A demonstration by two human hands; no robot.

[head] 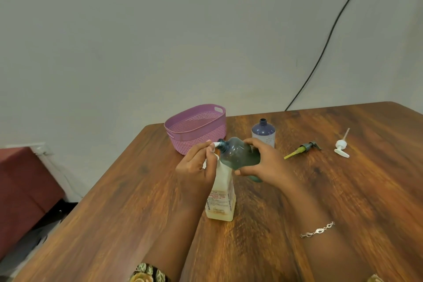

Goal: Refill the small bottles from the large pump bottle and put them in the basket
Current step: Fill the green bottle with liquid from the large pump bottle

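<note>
From the head camera, the large pump bottle (pixel 220 197) stands upright on the wooden table (pixel 343 190), near the middle and close to the person. It is pale cream and translucent, with a white label printed in red (the lettering is too blurred to read) and a yellowish layer at its base. The left hand (pixel 196 167) is curled round the top of it, fingers wrapped about the white pump spout (pixel 215 144).

The right hand (pixel 266 162) grasps a small teal bottle (pixel 239 155), fingers and thumb closed around its body. This bottle is see-through and round-shouldered, tipped on its side above the pump bottle, with its open neck meeting the tip of the spout.

Behind the hands, a second small bottle (pixel 263 133) stands upright and uncapped; it is dark blue at the shoulder and pale below. To its left, at the table's far corner, sits the pink perforated basket (pixel 196 128).

Right of the blue bottle lie two loose pump tops, well apart from the hands: a green pump (pixel 303 148) with a yellowish tube, and a white pump (pixel 341 147) farther right.

A silver bracelet (pixel 318 229) circles the right wrist, and a black cable (pixel 332 36) runs down the wall.
</note>
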